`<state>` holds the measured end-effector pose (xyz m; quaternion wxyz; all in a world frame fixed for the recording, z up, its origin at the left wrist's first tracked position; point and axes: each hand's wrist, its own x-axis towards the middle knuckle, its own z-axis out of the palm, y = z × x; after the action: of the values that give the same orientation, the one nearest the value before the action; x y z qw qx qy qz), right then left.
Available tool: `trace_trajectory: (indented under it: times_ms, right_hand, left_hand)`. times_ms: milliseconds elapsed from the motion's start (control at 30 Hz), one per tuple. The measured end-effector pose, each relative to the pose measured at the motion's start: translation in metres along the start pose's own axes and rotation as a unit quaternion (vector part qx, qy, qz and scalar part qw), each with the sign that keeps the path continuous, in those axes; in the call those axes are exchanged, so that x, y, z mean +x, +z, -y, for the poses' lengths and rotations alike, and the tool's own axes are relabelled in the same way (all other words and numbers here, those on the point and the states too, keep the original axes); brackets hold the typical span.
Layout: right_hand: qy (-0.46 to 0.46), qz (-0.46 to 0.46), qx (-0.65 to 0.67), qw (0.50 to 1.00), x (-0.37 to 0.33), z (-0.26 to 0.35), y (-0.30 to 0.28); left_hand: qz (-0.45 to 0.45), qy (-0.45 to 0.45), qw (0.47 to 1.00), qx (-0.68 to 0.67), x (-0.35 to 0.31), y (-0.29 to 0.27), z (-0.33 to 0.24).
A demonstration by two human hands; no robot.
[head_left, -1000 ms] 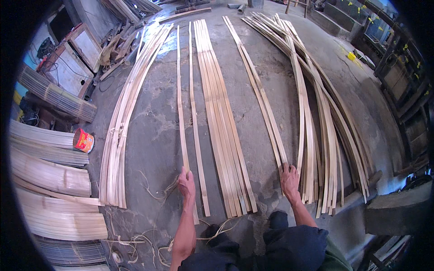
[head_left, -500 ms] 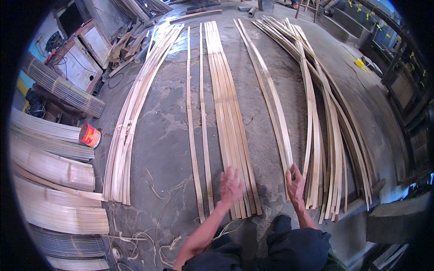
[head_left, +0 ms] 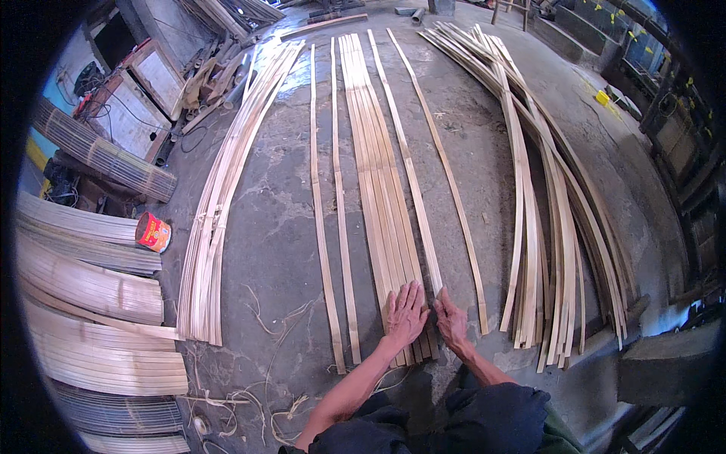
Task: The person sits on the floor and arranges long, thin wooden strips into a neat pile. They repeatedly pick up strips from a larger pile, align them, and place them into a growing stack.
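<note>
Several pale bamboo strips lie side by side in a close row (head_left: 382, 197) on the floor in the middle. My left hand (head_left: 406, 314) rests flat on the near end of that row, its fingers stretched out. Just right of it, my right hand (head_left: 451, 321) is closed on the near end of a single bamboo strip (head_left: 404, 155), which runs lengthwise beside the row with a narrow gap. Its tip is hidden under my fingers. Farther right lies another lone strip (head_left: 456, 193), apart from both hands. Two spaced strips (head_left: 340, 193) lie left of the row.
A bundle of strips (head_left: 227, 181) lies at left, and a larger crossed pile (head_left: 556, 189) at right. Slatted bamboo panels (head_left: 98, 325) line the left edge beside a red tin (head_left: 153, 232). Loose fibres (head_left: 265, 408) lie near my legs. A concrete block (head_left: 669, 363) stands at lower right.
My right hand has moved left with one strip, parting it from the lone strip and bringing it close to the row. My left hand has shifted slightly right and settled on the row.
</note>
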<state>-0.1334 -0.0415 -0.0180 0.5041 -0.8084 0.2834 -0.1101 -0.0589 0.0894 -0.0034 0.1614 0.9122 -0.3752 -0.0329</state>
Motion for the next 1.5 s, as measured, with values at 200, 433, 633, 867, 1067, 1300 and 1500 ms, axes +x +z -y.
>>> trace_trajectory:
  times_ms: [200,433,633,867,1067,1300,1500]
  right_hand:
    - [0.019,0.068,-0.056,0.996,-0.003,0.016,-0.007]
    - [-0.016,0.073,-0.090,0.993,-0.003,0.012,-0.009]
    - [-0.093,0.049,-0.085,0.991,-0.005,0.009,-0.013]
    - [-0.014,0.090,-0.102,0.991,-0.004,0.018,-0.016]
    - [-0.024,0.014,-0.069,0.997,-0.006,0.003,-0.014]
    - [-0.103,-0.042,0.023,0.994,-0.029,0.033,-0.019]
    - [-0.109,0.014,0.121,0.987,-0.034,0.047,0.011]
  left_hand:
    - [-0.001,0.001,1.000,0.021,-0.002,0.006,0.005]
    - [0.009,0.002,1.000,0.021,0.000,0.001,0.003]
    - [0.024,0.001,1.000,0.011,0.000,0.001,0.003]
    - [0.023,-0.008,1.000,0.007,0.000,0.004,0.005]
    - [0.022,-0.001,1.000,0.004,0.002,0.004,0.001]
    - [-0.016,-0.023,0.997,-0.066,0.003,-0.001,0.008]
    - [-0.179,-0.161,0.864,-0.441,0.041,-0.035,0.006]
